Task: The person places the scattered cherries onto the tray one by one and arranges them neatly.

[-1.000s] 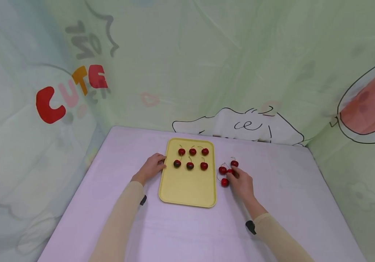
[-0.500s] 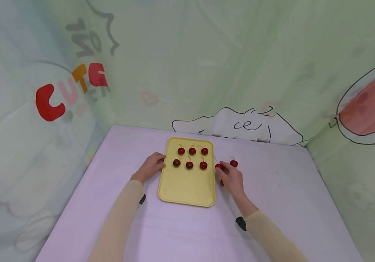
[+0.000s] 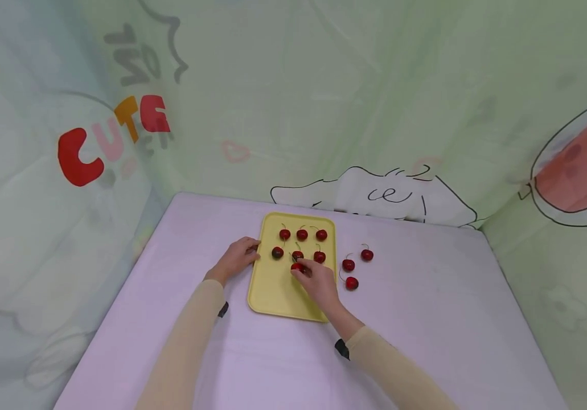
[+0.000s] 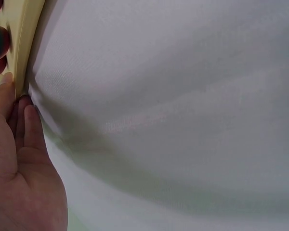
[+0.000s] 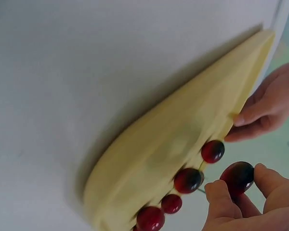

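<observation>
My left hand [image 3: 235, 259] pinches the left rim of a yellow tray [image 3: 275, 293]; in the left wrist view the thumb lies on the rim and the fingers lie against its outer side. Over the tray's middle, my right hand [image 3: 322, 285] holds a dark red cherry [image 5: 237, 177] between thumb and fingers, just in front of the middle cherry [image 3: 298, 254] of the nearer row. Two rows of cherries with thin stems lie in the tray's far half. In the right wrist view the held cherry appears clear of the tray's surface.
Three loose cherries lie on the pale lilac tablecloth [image 3: 426, 319] to the right of the tray, among them one near its edge [image 3: 352, 283] and one farther back [image 3: 367, 254]. Printed fabric walls [image 3: 293, 114] rise behind and beside the table.
My right hand has picked up a cherry from the loose group and carried it left over the tray. My left hand stays at the tray's left rim.
</observation>
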`<action>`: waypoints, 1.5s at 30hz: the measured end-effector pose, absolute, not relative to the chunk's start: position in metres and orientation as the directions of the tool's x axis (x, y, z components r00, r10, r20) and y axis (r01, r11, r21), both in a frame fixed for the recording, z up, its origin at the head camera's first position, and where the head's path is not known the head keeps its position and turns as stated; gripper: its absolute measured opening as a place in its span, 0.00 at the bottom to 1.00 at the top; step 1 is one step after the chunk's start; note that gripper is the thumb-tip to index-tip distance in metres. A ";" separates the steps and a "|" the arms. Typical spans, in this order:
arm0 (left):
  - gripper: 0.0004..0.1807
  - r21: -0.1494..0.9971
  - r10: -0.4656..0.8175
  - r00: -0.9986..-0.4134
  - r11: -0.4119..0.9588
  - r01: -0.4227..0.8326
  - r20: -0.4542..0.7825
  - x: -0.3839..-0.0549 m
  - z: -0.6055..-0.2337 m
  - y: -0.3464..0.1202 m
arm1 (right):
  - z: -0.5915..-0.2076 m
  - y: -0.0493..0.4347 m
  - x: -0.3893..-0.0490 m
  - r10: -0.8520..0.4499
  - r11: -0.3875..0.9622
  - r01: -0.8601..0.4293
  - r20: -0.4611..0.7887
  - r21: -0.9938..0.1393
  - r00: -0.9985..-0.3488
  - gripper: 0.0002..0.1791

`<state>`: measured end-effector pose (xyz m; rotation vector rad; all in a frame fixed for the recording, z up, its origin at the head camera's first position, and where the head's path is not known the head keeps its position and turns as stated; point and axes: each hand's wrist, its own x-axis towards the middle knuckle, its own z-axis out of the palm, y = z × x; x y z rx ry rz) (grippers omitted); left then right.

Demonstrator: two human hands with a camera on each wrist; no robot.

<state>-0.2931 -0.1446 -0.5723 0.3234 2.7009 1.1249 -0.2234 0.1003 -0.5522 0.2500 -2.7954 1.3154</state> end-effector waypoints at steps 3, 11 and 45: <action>0.26 0.721 0.273 -0.957 0.682 0.119 -0.099 -0.293 -0.572 -0.145 | -0.555 0.090 -0.222 -0.151 0.616 -0.177 0.106 -0.768 -0.983 0.21; 0.27 0.727 0.260 -0.959 0.680 0.099 -0.113 -0.296 -0.578 -0.145 | -0.564 0.069 -0.221 -0.200 0.614 -0.230 0.133 -0.755 -0.971 0.19; 0.27 0.752 0.209 -0.972 0.657 0.056 -0.110 -0.288 -0.574 -0.143 | -0.568 0.037 -0.219 -0.184 0.784 -0.237 0.149 -0.574 -0.972 0.18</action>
